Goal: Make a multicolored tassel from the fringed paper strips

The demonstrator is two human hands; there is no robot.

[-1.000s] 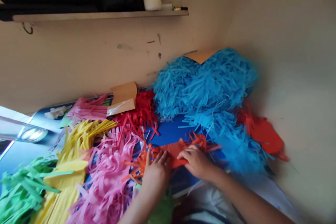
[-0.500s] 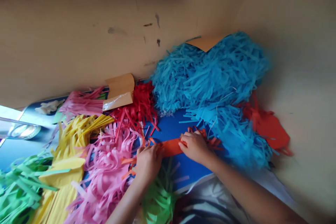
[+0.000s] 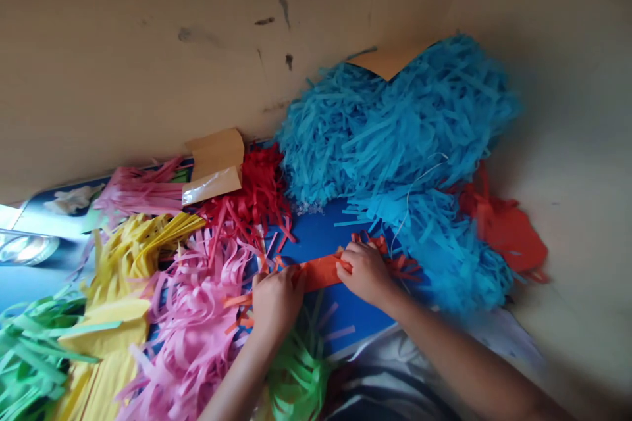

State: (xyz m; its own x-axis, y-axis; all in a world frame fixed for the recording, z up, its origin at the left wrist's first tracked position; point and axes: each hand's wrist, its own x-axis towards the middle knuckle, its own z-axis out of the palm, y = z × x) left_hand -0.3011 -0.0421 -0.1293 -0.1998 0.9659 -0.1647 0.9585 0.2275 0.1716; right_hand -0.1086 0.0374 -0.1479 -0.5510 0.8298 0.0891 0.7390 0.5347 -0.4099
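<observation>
An orange strip of tissue paper (image 3: 320, 274) with fringed ends stretches between my two hands, just above the blue tabletop (image 3: 316, 230). My left hand (image 3: 278, 296) is closed around its left part, and fringe pokes out beyond the knuckles. On the other side, my right hand (image 3: 365, 273) grips the paper with curled fingers, orange fringe showing behind it. Pink fringed paper (image 3: 197, 316) lies left of my left hand. A large heap of blue fringed paper (image 3: 395, 138) rises beyond my right hand. Green fringe (image 3: 299, 375) sits below, close to my body.
Yellow fringed paper (image 3: 113, 322) and more green fringe (image 3: 34, 348) lie at the left. Red fringe (image 3: 257, 191) and a brown envelope-like packet (image 3: 214, 164) are near the wall (image 3: 123, 66). Red-orange paper (image 3: 513, 237) lies at the right, against the wall. A shiny metal object (image 3: 29, 248) stands far left.
The view has tilted down a little, and the shelf at the top has gone out of sight. Both hands keep their hold on the orange paper, with hardly any movement.
</observation>
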